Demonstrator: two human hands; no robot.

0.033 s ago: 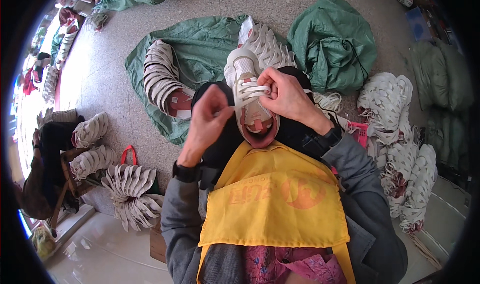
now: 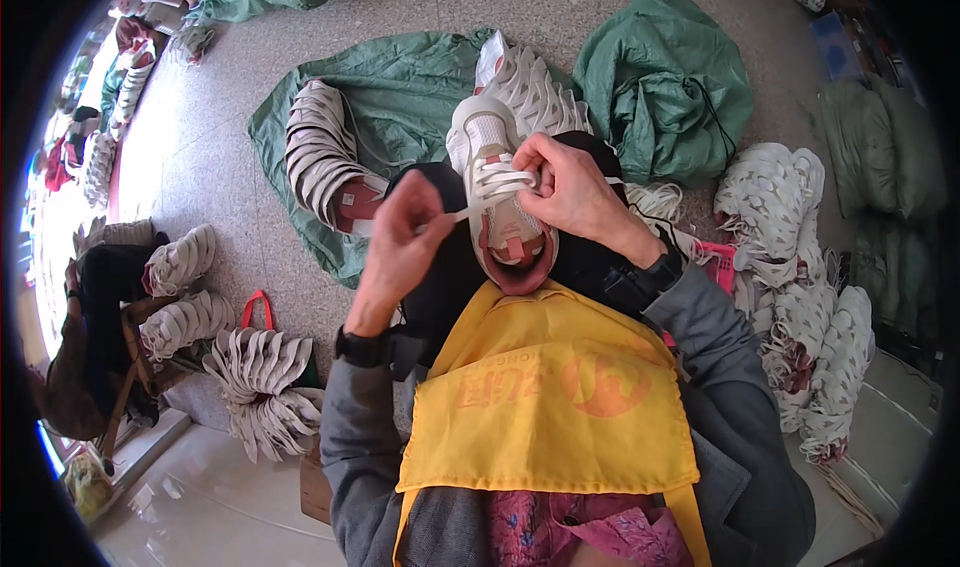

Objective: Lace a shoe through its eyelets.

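A white and beige sneaker (image 2: 492, 139) with pink trim rests between my knees, its toe pointing away from me and its collar against my yellow apron (image 2: 560, 387). White shoelace (image 2: 468, 212) stretches from its eyelets to my left hand (image 2: 405, 237), whose thumb and fingers pinch it, slightly blurred. On the other side, my right hand (image 2: 575, 187) is closed at the lacing, thumb and forefinger on the lace beside the tongue. The fingertips of that hand partly cover the upper eyelets.
Beyond the sneaker, nested rows of white shoe uppers (image 2: 325, 147) lie on a green sack (image 2: 400, 77). A bulging green sack (image 2: 665, 87) stands to the right. Stacked uppers (image 2: 770, 207) and a pink basket (image 2: 718, 265) are at my right; more uppers (image 2: 260, 377) sit at left.
My left hand has moved left, away from the sneaker, drawing the lace out into a longer straight stretch. My right hand stays almost in place at the lacing.
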